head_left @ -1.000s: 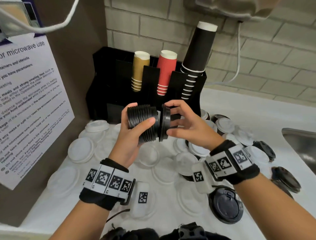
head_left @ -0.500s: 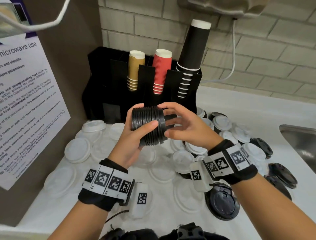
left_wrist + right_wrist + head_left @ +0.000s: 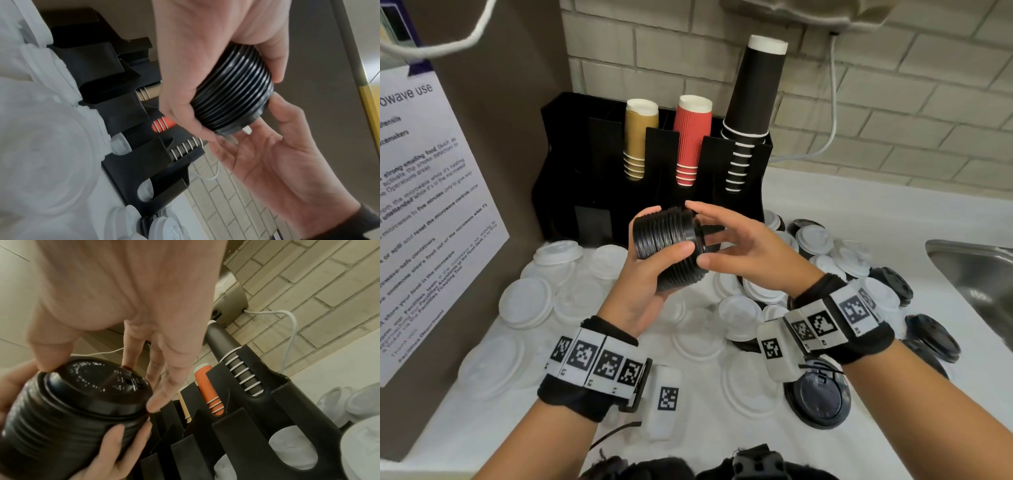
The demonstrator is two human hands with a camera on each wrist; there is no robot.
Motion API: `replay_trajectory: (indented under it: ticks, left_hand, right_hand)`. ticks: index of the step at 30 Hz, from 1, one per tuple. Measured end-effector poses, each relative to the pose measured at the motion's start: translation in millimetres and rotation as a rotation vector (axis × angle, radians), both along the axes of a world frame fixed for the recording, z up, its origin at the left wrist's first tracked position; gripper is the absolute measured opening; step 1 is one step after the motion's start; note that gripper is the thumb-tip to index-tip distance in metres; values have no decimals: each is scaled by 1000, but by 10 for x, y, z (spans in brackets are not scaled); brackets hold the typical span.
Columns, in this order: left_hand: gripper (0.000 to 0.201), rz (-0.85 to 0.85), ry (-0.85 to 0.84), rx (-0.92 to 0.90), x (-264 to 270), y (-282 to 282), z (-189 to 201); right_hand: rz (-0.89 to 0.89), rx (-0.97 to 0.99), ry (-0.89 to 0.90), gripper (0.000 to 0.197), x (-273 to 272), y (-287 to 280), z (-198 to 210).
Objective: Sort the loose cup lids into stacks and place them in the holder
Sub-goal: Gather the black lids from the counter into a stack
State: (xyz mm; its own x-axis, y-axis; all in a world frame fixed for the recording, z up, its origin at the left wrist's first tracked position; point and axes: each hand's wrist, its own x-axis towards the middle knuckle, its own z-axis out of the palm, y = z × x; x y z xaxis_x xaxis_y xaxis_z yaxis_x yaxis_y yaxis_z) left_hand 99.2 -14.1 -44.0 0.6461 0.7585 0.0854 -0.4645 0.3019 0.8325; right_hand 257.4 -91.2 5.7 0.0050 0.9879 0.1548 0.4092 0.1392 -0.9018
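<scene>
Far left, a printed microwave notice (image 3: 431, 219) hangs on the brown side panel. Next to it loose white lids (image 3: 527, 306) lie scattered over the white counter (image 3: 876, 219), some overlapping. Behind them, against the brick wall, stands the black holder (image 3: 561, 164) w/ three upright cup stacks: gold cups (image 3: 638, 137), red cups (image 3: 693, 137), tall black cups (image 3: 755, 102).

Centre, above the counter & in front of the holder: the left hand (image 3: 643, 284) grips a stack of black lids (image 3: 671, 246) held on its side, thumb across the near face, fingers wrapped round the far side; the left wrist view shows the ribbed rims nested tight. The right hand (image 3: 743, 250) is at the stack's right end, fingers fairly straight & spread; in the right wrist view its thumb and fingertips (image 3: 158, 404) touch the rim of the end lid, not curled round it.

Right of the hands, more white lids mixed w/ loose black lids (image 3: 931, 337); one large black lid (image 3: 818, 397) lies under the right wrist. Far right, the corner of a steel sink (image 3: 976, 270).
</scene>
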Motion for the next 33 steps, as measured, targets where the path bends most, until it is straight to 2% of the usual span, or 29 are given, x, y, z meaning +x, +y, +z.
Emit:
replay_trajectory:
  ticks: [4, 6, 8, 9, 11, 13, 16, 19, 21, 24, 25, 27, 29, 31, 33]
  left_hand:
    - [69, 32, -10, -6, 38, -18, 43]
    - [65, 48, -26, 1, 19, 9, 55]
    - [60, 69, -45, 6, -19, 43, 46]
    - [59, 78, -54, 7, -40, 56, 38]
    - [57, 84, -70, 8, -70, 61, 18]
    - [57, 89, -76, 9, -81, 51, 9]
    - [59, 84, -75, 26, -91, 26, 19]
    - [59, 82, -61, 29, -125, 16, 21]
    - [60, 90, -44, 20, -155, 15, 16]
    - [59, 98, -27, 1, -197, 20, -4]
    - [60, 99, -25, -5, -210, 23, -12]
    - [62, 101, -24, -11, -236, 32, -30]
    - [64, 107, -15, -7, -260, 40, -48]
    - [62, 115, -7, -4, -281, 48, -59]
    - [62, 119, -6, -9, -300, 58, -65]
  right_hand:
    - [36, -126, -17, 73, 115, -40, 90]
    - [-50, -150, -74, 57, 277, -75, 167]
    - [-179, -210, -343, 38, 517, -104, 196]
    - [-212, -311, -518, 39, 632, -115, 173]
    - [-190, -591, -830, 56, 782, -119, 36]
    - [-157, -763, -964, 70, 820, -96, -156]
    - [-164, -796, -999, 77, 777, -26, -360]
    - [-132, -752, -1096, 72, 735, 70, -367]
    - [-111, -657, -1029, 70, 703, 156, -298]
    - [-102, -506, -814, 74, 629, 300, -142]
    - [-106, -500, -826, 75, 621, 344, -105]
    - [-97, -607, -997, 71, 656, 420, -77]
    - [-85, -802, -1148, 69, 751, 462, -122]
    - [-88, -909, -1166, 69, 864, 474, -226]
    - [-111, -900, -1143, 76, 940, 457, -342]
